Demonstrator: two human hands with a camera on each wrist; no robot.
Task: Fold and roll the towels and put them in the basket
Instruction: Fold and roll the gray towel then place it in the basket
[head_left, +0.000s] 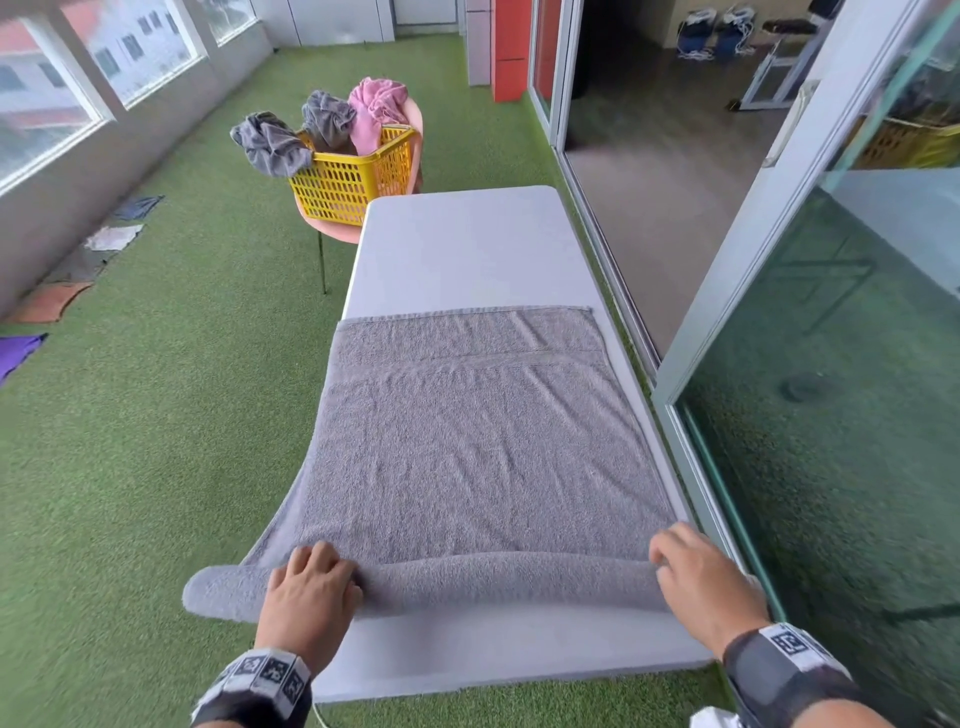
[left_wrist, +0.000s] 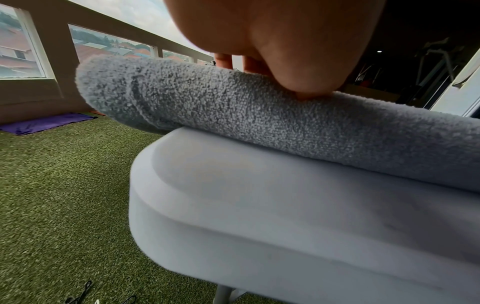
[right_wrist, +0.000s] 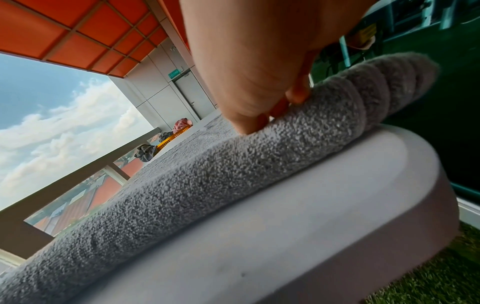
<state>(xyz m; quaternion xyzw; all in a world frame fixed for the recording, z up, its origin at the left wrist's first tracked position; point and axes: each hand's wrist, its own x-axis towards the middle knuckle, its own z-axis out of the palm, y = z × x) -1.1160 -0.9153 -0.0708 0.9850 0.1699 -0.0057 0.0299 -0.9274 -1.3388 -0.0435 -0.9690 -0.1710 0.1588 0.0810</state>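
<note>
- The left hand (head_left: 306, 592) lies on top of the rolled near end of the grey towel (head_left: 467, 441), fingers curled over the roll and pressing it down; the left-wrist view shows the fingertips (left_wrist: 309, 90) sunk into the pile.
- The right hand (head_left: 701, 582) grips the same roll at its other end, fingers (right_wrist: 298, 96) bent over the top of it.
- The roll (head_left: 493, 579) runs straight from one hand to the other, its long axis crosswise on the tabletop (head_left: 467, 244); past the left hand its end sticks out over the tabletop's edge.
- Ahead of the hands the unrolled part lies flat, lengthwise away from the person, its far hem square across the tabletop.
- A bare strip of tabletop lies between the roll and the person.
- Beyond the towel the tabletop is uncovered.
- Far ahead, off to the left hand's side, a yellow basket (head_left: 353, 176) sits on a pink chair (head_left: 332, 231), with grey towels (head_left: 270, 143) and a pink towel (head_left: 374, 111) heaped in it.
- A glass sliding door (head_left: 831, 364) stands close beside the right hand; green turf (head_left: 156, 415) spreads off the left hand's side, with cloths (head_left: 78, 260) along the wall.
</note>
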